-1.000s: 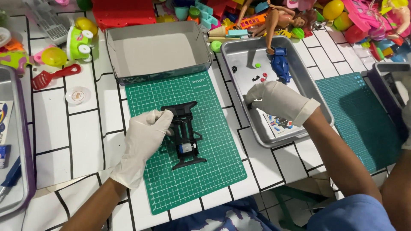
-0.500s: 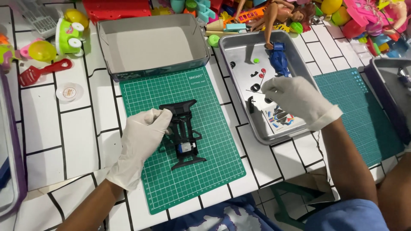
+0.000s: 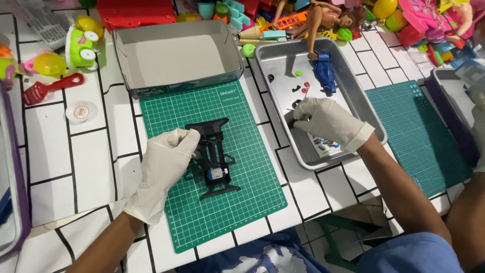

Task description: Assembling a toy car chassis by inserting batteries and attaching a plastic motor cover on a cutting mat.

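Landmark: the green cutting mat (image 3: 237,202). An open grey cardboard box (image 3: 177,58) sits directly beyond its far edge. A red toy spatula (image 3: 45,90) and a small round white container (image 3: 81,111) lie to its left. A second, teal cutting mat (image 3: 419,131) lies well to its right. A doll (image 3: 323,17) and mixed plastic toys (image 3: 429,25) crowd the table beyond it, far right.

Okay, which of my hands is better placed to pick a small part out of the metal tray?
Right. Your right hand is already inside the metal tray, fingertips down among the small parts, while your left hand rests on the black toy car chassis.
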